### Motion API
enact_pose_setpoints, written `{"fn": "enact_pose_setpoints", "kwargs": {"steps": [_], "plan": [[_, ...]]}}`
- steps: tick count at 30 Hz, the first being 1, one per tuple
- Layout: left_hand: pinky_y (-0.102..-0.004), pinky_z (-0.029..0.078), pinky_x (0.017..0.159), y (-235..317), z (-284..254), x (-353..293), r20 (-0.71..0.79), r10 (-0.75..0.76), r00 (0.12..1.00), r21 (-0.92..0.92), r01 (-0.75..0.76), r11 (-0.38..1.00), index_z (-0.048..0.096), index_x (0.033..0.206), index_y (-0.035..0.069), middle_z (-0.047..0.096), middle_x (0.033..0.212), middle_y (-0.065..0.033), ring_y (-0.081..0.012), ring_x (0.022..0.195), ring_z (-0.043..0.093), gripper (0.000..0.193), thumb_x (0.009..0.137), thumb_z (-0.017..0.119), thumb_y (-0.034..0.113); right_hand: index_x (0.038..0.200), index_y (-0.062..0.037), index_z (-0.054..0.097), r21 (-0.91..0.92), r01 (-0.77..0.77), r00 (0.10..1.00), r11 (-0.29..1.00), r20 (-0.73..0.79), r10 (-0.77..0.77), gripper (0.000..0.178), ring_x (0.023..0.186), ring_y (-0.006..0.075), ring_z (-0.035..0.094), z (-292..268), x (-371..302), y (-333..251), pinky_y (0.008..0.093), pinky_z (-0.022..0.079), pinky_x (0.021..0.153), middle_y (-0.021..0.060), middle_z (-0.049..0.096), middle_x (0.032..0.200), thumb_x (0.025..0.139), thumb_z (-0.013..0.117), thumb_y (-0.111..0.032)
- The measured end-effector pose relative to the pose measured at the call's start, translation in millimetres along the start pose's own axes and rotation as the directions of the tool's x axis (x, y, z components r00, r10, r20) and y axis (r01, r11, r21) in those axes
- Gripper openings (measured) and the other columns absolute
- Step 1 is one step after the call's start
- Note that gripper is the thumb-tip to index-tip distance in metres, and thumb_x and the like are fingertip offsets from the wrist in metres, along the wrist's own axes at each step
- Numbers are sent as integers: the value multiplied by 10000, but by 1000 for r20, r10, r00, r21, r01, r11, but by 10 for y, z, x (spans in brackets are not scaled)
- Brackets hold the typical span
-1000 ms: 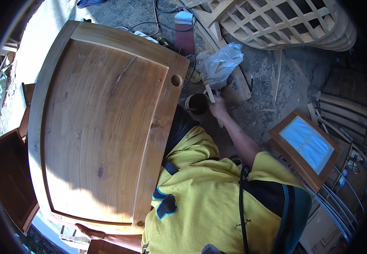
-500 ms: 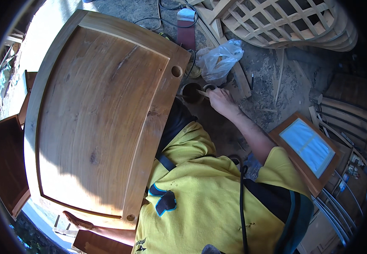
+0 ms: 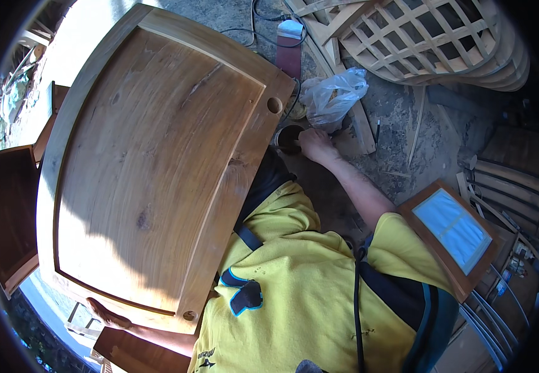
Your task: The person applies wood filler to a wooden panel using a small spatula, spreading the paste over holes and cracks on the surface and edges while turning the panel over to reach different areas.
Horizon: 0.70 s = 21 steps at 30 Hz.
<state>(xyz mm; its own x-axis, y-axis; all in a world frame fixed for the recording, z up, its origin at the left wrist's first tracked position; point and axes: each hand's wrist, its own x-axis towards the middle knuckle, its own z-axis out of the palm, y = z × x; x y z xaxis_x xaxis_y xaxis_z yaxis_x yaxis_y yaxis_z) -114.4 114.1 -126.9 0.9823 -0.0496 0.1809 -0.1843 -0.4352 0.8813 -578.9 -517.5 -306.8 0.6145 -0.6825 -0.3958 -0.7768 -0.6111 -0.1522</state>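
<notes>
A large wooden panel [image 3: 157, 180] with a raised frame and round holes along one side lies at my left, against my body. My left hand [image 3: 106, 316] rests at its near edge, fingers stretched out and pressed to the wood. Beyond my knee, my right hand [image 3: 315, 147] is closed at the rim of a round can [image 3: 289, 138] with a dark inside. A flat, light wooden stick is in its fingers, mostly hidden now; its far end cannot be made out.
A clear plastic bag [image 3: 335, 96] lies just past the can. Beyond it are a reddish sandpaper strip [image 3: 289, 59], cables and wood strips. A slatted wooden frame [image 3: 425, 37] stands far right. A framed pane [image 3: 450, 227] leans at my right; dark wooden boxes [image 3: 11, 211] stand left.
My right hand has moved slightly left and down to the can, and the stick now shows far less. The whole view has shifted a little; my left hand keeps its place on the panel.
</notes>
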Motion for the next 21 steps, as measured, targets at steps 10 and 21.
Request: {"fn": "enact_pose_setpoints", "kwargs": {"steps": [10,21], "plan": [[-461,346,1231,-37,-23,44,14,1,1000,4,-1,1000,502,1478,-51,521,1517,-191,-300,1427,486,523,1110,409,308,1075,-17,789,693,-373,922,616,353,161,216,603,166,721,-423,-390,622,312,576,589,123,751,825,909,711,-130],[-466,347,1231,-82,22,49,26,24,999,-41,-23,999,514,1471,-51,522,1518,-193,-305,1426,488,518,1113,401,307,1191,18,725,881,-326,916,343,384,-115,322,656,113,658,-1621,-686,833,251,530,585,76,722,842,935,740,-175]]}}
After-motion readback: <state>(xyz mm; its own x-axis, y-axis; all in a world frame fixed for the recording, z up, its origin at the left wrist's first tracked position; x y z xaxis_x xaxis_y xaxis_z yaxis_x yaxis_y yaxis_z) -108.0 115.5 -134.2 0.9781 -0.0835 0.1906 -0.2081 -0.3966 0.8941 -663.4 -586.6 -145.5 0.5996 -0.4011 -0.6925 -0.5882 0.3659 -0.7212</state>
